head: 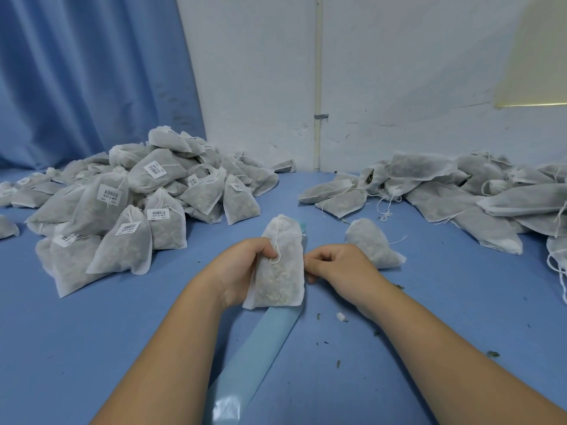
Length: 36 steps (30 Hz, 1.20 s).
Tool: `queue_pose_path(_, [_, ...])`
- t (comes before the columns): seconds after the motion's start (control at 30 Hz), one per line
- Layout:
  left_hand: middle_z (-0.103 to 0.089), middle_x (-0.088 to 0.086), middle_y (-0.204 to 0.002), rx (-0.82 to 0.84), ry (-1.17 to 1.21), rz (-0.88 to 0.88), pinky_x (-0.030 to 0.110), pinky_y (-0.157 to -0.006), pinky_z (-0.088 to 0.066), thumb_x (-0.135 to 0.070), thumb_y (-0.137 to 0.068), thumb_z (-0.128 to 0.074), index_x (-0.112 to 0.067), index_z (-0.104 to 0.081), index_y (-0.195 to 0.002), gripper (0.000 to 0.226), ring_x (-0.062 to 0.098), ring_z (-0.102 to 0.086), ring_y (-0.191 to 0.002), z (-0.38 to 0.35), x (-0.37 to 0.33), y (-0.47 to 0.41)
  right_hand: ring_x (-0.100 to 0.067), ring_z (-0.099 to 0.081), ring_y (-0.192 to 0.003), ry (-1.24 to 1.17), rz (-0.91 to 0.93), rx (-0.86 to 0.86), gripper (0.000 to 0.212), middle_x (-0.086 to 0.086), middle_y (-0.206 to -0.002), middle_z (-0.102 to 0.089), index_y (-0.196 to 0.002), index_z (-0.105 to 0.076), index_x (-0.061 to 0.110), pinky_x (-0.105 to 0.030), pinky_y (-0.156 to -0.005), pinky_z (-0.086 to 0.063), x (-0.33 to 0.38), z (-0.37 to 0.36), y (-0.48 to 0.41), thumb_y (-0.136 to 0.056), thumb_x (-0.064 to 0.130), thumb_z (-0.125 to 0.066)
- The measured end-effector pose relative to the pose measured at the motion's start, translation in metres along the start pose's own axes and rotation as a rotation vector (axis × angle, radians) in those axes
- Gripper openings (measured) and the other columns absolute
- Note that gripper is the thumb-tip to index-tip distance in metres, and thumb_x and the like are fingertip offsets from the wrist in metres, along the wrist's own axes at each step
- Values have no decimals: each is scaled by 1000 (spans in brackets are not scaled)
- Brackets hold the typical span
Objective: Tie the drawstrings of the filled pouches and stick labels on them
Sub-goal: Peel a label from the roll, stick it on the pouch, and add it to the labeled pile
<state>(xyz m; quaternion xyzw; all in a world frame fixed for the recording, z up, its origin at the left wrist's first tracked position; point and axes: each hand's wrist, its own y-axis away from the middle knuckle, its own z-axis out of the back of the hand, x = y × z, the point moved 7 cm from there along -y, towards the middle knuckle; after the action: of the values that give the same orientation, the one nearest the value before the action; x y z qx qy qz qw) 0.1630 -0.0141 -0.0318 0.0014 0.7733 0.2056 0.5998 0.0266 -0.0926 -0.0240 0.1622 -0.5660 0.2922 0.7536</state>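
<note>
1. The held pouch (280, 271) stands upright over the near middle of the desk (92, 348), above the pale blue backing strip (260, 348). The left grip (242, 271) is wrapped round the pouch's left edge, with the thumb pressed on the front beside the drawstring (277, 240). This hold is one-sided, so if the thumb eases, the filled pouch could tip or slide down onto the strip.
2. The right grip (337, 271) is curled, with its fingertips at the pouch's right edge. I cannot tell whether they pinch a label, the fabric or nothing. A label held there could fold on itself or cling to a fingertip before it reaches the cloth.
3. No label shows on the pouch front, and the drawstring's tail hangs down the middle of it. A label laid over the string would probably bridge it and lift.
4. The cloth looks soft and lumpy over the filling. A label pressed on without backing may wrinkle or hold only at its corners.
5. I cannot judge how tight the knot is. A tug on a loose knot could open the mouth and spill the filling.
6. The labelled heap (122, 210) lies far left and the unlabelled heap (460, 194) far right. A stray pouch (372, 246) sits just right of the right grip, so a pouch set down carelessly could end up among the wrong ones.
7. Dry crumbs (492, 353) are scattered near right and could foul a label's adhesive.
</note>
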Motion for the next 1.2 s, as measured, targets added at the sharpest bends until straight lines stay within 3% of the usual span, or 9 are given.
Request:
queue_pose_path(0.13, [-70,9,-67,-19,-12,3,29,-44,-52,-7,-87,-42,-7,-66,-88,24,23,-69,-54,-2,0,0,-5,-62,-67,-13,-14,28,11,-1,-71,-71,-84,-75,15,-21,-76,-49,-1,1,0,-88,21,-68])
queue_pose_path(0.37, [-71,9,-72,-37,-23,10,31,-48,-54,-7,-83,-44,-8,-68,-86,25,25,-69,-58,-1,1,0,-4,-61,-60,-72,-38,30,11,3,-63,-69,-83,-74,8,-9,-58,-43,-1,5,-1,-88,14,-66])
queue_pose_path(0.5, [-72,8,-73,-50,-47,18,30,-51,-55,-7,-83,-45,-8,-68,-87,23,24,-70,-59,-3,2,0,-7,-58,-63,87,-19,-26,16,1,-66,-70,-76,-72,11,-23,-68,-47,-2,3,-2,-84,18,-60])
queue_pose_path(0.7, [-72,10,-87,-111,-10,17,33,-59,-56,-7,-82,-47,-8,-69,-96,26,27,-70,-71,2,-1,6,-9,-56,-60,125,3,-144,18,0,-66,-69,-64,-68,13,-27,-65,-48,-1,10,-1,-79,15,-57])
queue_pose_path(0.8, [-68,14,-97,-194,123,-82,43,-76,-57,-4,-82,-48,-6,-66,-106,30,32,-66,-87,4,-13,11,-12,-56,-64,113,-19,-213,17,-5,-74,-70,-66,-67,11,-29,-65,-47,-3,19,3,-79,14,-57])
queue_pose_path(0.87, [-67,15,-102,-226,250,-169,46,-77,-57,-1,-84,-48,-6,-64,-112,32,33,-65,-93,4,-24,16,-13,-56,-65,100,-25,-251,16,-7,-76,-70,-67,-67,9,-29,-65,-45,-2,24,6,-78,13,-57])
queue_pose_path(1.0, [-68,16,-105,-102,370,-214,45,-61,-61,0,-88,-46,-6,-64,-112,31,33,-69,-90,-21,-34,24,-14,-52,-59,96,-23,-341,15,-3,-64,-63,-67,-66,5,-27,-59,-40,7,40,15,-77,13,-57])
queue_pose_path(1.2, [-64,18,-100,13,269,-243,48,-77,-58,3,-88,-52,0,-61,-116,30,31,-67,-86,-65,-33,30,-13,-57,-59,55,-23,-484,18,2,-64,-69,-59,-65,13,-30,-56,-44,16,79,50,-75,13,-57])
